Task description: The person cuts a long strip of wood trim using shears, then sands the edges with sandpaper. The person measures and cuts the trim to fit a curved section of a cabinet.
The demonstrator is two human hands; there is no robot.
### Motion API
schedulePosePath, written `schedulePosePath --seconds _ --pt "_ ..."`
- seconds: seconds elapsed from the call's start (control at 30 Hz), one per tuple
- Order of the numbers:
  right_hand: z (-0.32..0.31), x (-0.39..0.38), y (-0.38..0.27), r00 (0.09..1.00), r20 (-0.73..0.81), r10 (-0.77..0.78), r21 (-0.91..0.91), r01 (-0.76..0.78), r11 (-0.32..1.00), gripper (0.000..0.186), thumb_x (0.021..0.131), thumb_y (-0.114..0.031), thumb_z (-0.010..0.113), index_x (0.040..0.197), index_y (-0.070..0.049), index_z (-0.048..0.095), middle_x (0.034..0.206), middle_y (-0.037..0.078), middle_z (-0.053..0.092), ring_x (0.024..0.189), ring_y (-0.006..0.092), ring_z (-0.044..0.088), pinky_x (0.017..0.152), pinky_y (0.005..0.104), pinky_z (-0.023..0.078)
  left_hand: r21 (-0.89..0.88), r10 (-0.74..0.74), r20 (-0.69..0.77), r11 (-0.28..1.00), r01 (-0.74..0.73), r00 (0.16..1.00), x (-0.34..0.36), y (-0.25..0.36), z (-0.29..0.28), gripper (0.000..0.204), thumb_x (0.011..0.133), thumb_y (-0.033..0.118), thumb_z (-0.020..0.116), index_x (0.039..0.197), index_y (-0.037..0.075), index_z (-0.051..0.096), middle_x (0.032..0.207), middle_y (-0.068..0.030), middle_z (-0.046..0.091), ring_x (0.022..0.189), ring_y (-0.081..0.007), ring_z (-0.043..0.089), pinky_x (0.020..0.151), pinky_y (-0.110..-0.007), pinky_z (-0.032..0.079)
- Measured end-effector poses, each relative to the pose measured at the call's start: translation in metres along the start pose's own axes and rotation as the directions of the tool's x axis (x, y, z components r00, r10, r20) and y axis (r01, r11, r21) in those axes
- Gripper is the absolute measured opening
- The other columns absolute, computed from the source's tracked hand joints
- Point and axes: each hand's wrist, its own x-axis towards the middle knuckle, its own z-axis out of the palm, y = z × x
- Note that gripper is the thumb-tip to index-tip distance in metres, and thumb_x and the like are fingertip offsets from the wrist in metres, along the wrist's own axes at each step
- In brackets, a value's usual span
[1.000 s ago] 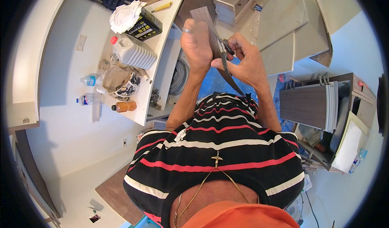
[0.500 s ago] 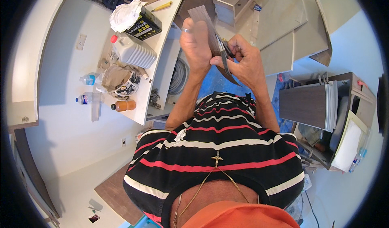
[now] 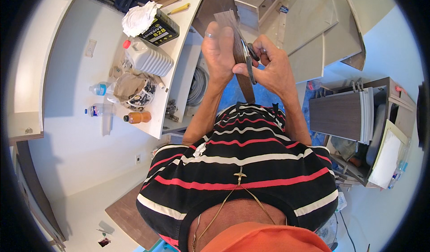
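My left hand (image 3: 218,54) is closed on a long, thin brown wood-grain strip (image 3: 239,52), its thumb and fingers pointing away from me. The strip slants from beyond the fingertips down toward my waist, and its lower end hangs free. A pair of scissors (image 3: 253,51) with black handles is in my right hand (image 3: 277,70), the thumb and fingers around the handle loops. Its metal blades lie against the strip's right side; whether they are parted is hard to make out.
On the left, a white counter (image 3: 154,113) bears a black tin (image 3: 166,30) topped with white cloth, a white jug (image 3: 152,59), a plastic bag (image 3: 130,90), an amber bottle (image 3: 138,117) and a yellow-handled tool (image 3: 180,8). Grey boards (image 3: 309,50) lean ahead right; dark panels (image 3: 336,115) stand right.
The strip's lower end has swung left from my right wrist and now hangs straighter. My right hand has turned slightly, and the scissors' handle loops show more clearly apart.
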Motion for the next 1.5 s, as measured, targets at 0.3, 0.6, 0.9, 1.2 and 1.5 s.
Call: schedulePosePath --seconds 0.3,0.6,0.9,1.2,1.5 --pt "0.000 -0.004 -0.009 0.999 -0.009 0.040 -0.023 -0.040 0.999 0.058 0.063 -0.046 0.090 0.077 -0.004 0.053 0.059 0.005 0.055 0.053 0.0148 0.052 0.051 0.0309 0.044 -0.025 -0.001 -0.037 1.000 0.000 0.999 0.000 -0.008 -0.002 0.018 0.102 0.028 0.052 0.095 0.011 0.049 0.073 -0.0019 0.057 0.059 -0.0069 0.052 0.051 -0.021 0.045" --pt "0.005 -0.006 -0.009 0.999 -0.041 0.015 -0.049 -0.017 0.999 0.059 0.061 -0.047 0.091 0.076 -0.005 0.052 0.059 0.006 0.055 0.053 0.0179 0.053 0.051 0.0324 0.044 -0.114 -0.034 -0.032 0.993 0.030 0.999 -0.002 -0.002 0.000 0.017 0.100 0.026 0.055 0.095 0.011 0.050 0.073 -0.0024 0.057 0.060 -0.0073 0.053 0.052 -0.021 0.045" --pt "0.008 -0.007 -0.014 0.998 -0.055 0.016 -0.014 -0.016 1.000 0.061 0.060 -0.051 0.089 0.075 -0.005 0.051 0.058 0.003 0.051 0.052 0.0142 0.049 0.049 0.0298 0.040 -0.184 -0.107 -0.082 0.979 0.091 0.991 -0.012 0.020 0.016 0.015 0.098 0.017 0.052 0.092 0.003 0.052 0.071 -0.0019 0.056 0.050 -0.0085 0.054 0.040 -0.023 0.044" --pt "0.014 -0.010 -0.016 0.997 -0.073 0.013 0.001 -0.013 1.000 0.062 0.064 -0.055 0.087 0.072 -0.005 0.050 0.056 0.003 0.049 0.050 0.0141 0.046 0.047 0.0316 0.037 -0.060 -0.074 -0.098 0.996 0.069 0.992 -0.011 0.012 0.005 0.019 0.100 0.028 0.052 0.091 0.012 0.048 0.070 -0.0012 0.055 0.058 -0.0067 0.050 0.050 -0.021 0.040" --pt "0.009 -0.005 -0.010 0.998 -0.062 -0.015 0.026 0.017 1.000 0.057 0.064 -0.048 0.089 0.075 -0.005 0.053 0.057 0.000 0.047 0.053 0.0066 0.040 0.047 0.0269 0.032 -0.193 -0.048 -0.114 0.981 0.025 0.992 -0.016 0.002 0.005 0.015 0.100 0.021 0.052 0.090 0.012 0.047 0.071 0.0033 0.049 0.059 -0.0050 0.045 0.052 -0.021 0.039"
